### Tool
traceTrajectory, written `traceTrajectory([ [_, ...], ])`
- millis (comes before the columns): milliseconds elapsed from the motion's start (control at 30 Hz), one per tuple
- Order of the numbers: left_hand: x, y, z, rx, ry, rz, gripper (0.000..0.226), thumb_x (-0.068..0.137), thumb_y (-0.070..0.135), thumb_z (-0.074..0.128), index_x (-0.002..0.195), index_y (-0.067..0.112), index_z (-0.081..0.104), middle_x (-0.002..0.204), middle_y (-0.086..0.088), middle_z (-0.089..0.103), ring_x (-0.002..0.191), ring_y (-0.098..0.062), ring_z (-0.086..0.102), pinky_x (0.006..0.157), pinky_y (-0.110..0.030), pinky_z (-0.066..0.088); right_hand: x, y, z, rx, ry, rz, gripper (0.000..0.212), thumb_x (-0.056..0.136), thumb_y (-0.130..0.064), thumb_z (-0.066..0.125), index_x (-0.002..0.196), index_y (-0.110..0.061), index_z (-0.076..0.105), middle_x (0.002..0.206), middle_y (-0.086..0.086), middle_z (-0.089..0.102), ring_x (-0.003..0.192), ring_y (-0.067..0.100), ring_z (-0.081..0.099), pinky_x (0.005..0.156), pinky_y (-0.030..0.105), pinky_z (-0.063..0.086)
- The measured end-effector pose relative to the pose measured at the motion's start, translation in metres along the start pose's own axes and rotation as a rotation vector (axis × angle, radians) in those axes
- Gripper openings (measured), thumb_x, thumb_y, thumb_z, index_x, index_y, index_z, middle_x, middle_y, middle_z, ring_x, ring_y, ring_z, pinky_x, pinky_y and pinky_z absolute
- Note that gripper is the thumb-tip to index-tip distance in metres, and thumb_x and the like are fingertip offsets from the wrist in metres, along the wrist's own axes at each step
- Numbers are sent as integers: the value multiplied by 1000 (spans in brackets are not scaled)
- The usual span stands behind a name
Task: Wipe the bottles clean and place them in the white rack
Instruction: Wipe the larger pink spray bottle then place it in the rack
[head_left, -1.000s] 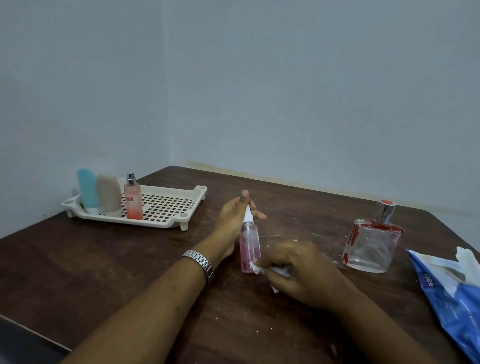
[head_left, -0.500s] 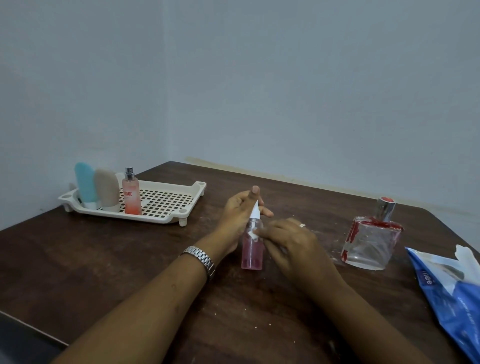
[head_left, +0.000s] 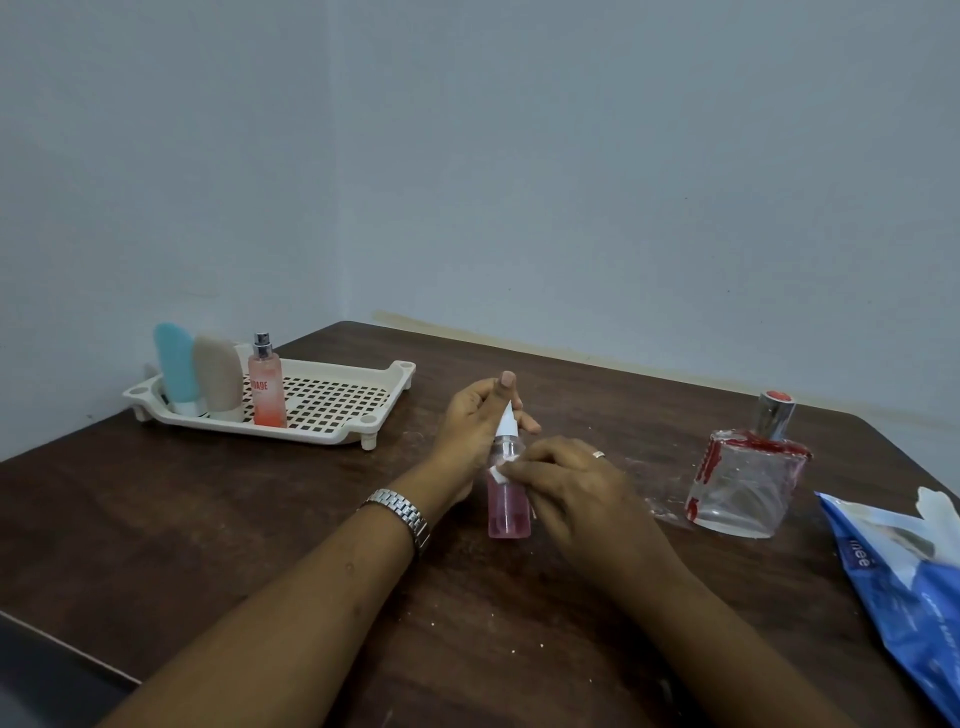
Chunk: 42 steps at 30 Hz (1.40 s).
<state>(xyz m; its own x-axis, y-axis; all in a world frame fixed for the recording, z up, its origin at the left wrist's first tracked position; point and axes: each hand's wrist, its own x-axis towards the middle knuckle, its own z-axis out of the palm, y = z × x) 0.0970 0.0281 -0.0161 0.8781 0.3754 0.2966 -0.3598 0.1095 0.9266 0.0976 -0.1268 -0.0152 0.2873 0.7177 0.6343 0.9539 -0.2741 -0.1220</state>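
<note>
The white perforated plastic rack, well to the left of the left grip, holds three upright bottles at its far-left end. They are a teal rounded squeeze bottle, a beige rounded squeeze bottle touching it, and a slim pink-orange spray bottle just beside them.

Between the two grips, a small clear spray bottle of pink liquid stands upright on the dark brown wooden desk. The left grip curls round its white cap from behind, forefinger tip raised above the nozzle. The right grip is closed, pinching a small white wipe against the bottle's shoulder.

Right of the right grip and apart from it stands a square clear glass bottle with red smears; its contents cannot be told. Further right lies a blue wipe packet.
</note>
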Motion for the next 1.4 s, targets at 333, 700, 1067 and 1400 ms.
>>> traceTrajectory([
  [333, 3, 0, -10, 107, 38, -68, 36, 93, 46, 46, 78, 14, 52, 63, -4, 69, 42, -7, 49, 45, -20, 39, -5, -2, -8, 114, -205, -46, 28, 89, -31, 49, 104, -26, 71, 89, -21, 51, 75, -8, 45, 61, 6, 34],
  [700, -1, 5, -9, 136, -169, -305, 21, 97, 34, 49, 99, 13, 51, 81, -6, 73, 57, -12, 56, 58, -25, 44, -7, -5, -9, 130, -249, -58, 34, 88, -37, 41, 103, -28, 71, 92, -14, 58, 80, 1, 54, 66, 13, 43],
  [1067, 3, 1, -6, 0, -55, -317, 19, 102, 11, 35, 94, 11, 52, 66, -8, 68, 60, -24, 62, 64, -32, 47, -10, -4, -8, 136, -259, -68, 32, 87, -33, 43, 101, -30, 71, 94, -16, 57, 81, -4, 50, 66, 5, 36],
  [1400, 0, -1, 2, -154, 74, -253, 25, 102, 10, 32, 84, 9, 49, 56, -7, 63, 51, -21, 62, 58, -30, 48, -9, -3, -3, 95, -169, -74, 29, 88, -32, 44, 100, -27, 71, 90, -13, 59, 76, 1, 56, 62, 16, 45],
])
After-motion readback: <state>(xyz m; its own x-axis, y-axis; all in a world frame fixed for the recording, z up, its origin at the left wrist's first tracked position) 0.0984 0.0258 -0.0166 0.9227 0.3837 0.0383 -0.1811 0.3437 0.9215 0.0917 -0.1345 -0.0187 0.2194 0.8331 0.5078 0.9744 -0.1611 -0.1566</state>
